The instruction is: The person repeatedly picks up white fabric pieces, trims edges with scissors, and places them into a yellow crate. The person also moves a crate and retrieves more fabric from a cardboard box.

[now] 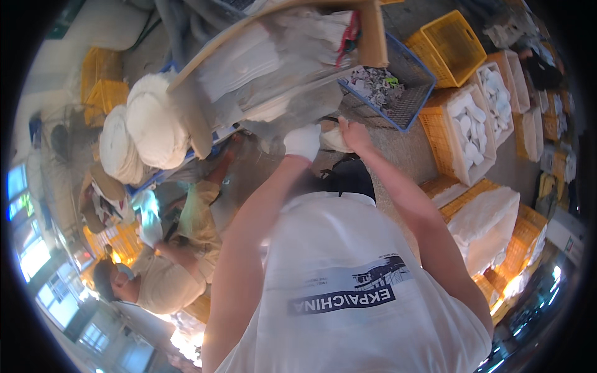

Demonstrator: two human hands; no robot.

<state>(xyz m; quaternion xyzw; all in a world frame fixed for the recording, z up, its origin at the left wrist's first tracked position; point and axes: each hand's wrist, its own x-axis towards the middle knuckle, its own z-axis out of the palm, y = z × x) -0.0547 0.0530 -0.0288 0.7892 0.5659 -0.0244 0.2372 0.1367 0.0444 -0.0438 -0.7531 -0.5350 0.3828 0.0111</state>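
Both forearms rise from the lower part of the frame and converge just above its centre, where the person's two hands work close together in front of a white T-shirt. The left hand, in a white glove, is at upper centre with its arm stretched nearly straight up the frame; its fingers look curled, but blur hides whether they grip anything. Just beside it, to the right, the bare right hand comes in from a bent elbow at right of centre, its forearm slanting up and leftward, fingers closed on the edge of a pale, cloth-like piece. That piece lies between the two hands, at upper centre; its exact shape cannot be made out. Above the hands, an open box holds white bundles and clear plastic, blurred in places. A blue crate with grey scraps inside stands at upper right, near the right hand. At left of the frame, well apart, a co-worker bends with one white-gloved hand raised.
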